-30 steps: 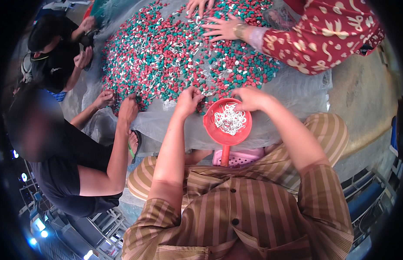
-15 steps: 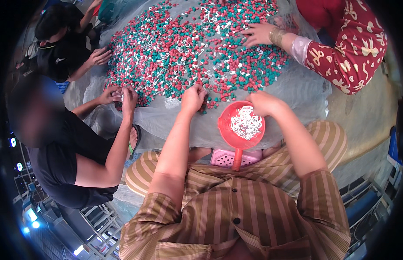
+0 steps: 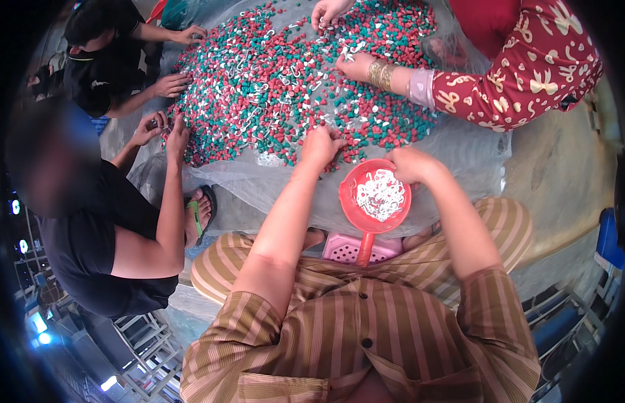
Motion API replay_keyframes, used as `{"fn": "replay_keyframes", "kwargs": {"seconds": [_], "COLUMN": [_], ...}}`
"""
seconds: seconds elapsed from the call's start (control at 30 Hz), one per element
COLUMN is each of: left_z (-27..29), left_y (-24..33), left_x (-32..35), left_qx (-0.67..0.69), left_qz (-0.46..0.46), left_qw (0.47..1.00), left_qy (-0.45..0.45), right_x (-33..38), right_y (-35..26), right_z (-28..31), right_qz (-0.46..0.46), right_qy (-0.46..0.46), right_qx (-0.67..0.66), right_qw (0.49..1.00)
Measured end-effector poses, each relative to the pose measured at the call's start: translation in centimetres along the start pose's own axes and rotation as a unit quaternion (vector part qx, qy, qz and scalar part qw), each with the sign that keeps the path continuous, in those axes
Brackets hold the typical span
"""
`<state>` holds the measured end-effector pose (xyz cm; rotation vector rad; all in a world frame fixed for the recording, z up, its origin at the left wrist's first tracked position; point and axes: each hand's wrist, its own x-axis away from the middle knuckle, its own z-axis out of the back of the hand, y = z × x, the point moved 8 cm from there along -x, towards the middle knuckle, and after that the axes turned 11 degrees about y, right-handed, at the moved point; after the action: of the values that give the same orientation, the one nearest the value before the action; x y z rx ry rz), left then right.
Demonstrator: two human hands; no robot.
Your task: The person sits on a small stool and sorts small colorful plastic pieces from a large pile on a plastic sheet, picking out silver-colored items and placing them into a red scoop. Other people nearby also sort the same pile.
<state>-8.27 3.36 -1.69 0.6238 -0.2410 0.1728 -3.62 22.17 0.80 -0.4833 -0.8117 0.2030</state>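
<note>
My left hand (image 3: pixel 320 144) rests at the near edge of the heap of red, green and white plastic pieces (image 3: pixel 285 80), fingers curled together onto the pieces (whether they pinch any one piece I cannot tell); my right hand (image 3: pixel 408 164) sits on the far rim of the red scoop (image 3: pixel 375 201), fingers closed over the rim; the scoop, just beside the heap on its near side, holds a pile of white hook-shaped pieces (image 3: pixel 380 195), its handle pointing back toward me over a pink perforated basket (image 3: pixel 346 248); the heap lies on a clear plastic sheet (image 3: pixel 460 148); across the heap, a person in a red patterned sleeve (image 3: pixel 514 80) picks at it with both hands; to the heap's left, two people in black shirts reach in as well.
</note>
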Motion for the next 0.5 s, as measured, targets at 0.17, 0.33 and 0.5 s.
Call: {"fn": "replay_keyframes", "kwargs": {"seconds": [0.17, 0.33, 0.5], "left_z": [-0.8, 0.8, 1.8], "left_y": [-0.6, -3.1, 1.5], "left_x": [0.2, 0.3, 3.9], "left_qx": [-0.069, 0.198, 0.315], "left_qz": [-0.014, 0.049, 0.034], "left_qw": [0.996, 0.978, 0.928], "left_qy": [0.063, 0.028, -0.193], "right_x": [0.4, 0.8, 0.6], "right_y": [-0.3, -0.9, -0.8], "right_z": [0.2, 0.3, -0.2], "right_qz": [-0.009, -0.031, -0.051], "right_qy": [-0.008, -0.017, -0.043], "right_qx": [-0.014, -0.028, -0.025], "right_qw": [1.000, 0.999, 0.997]}}
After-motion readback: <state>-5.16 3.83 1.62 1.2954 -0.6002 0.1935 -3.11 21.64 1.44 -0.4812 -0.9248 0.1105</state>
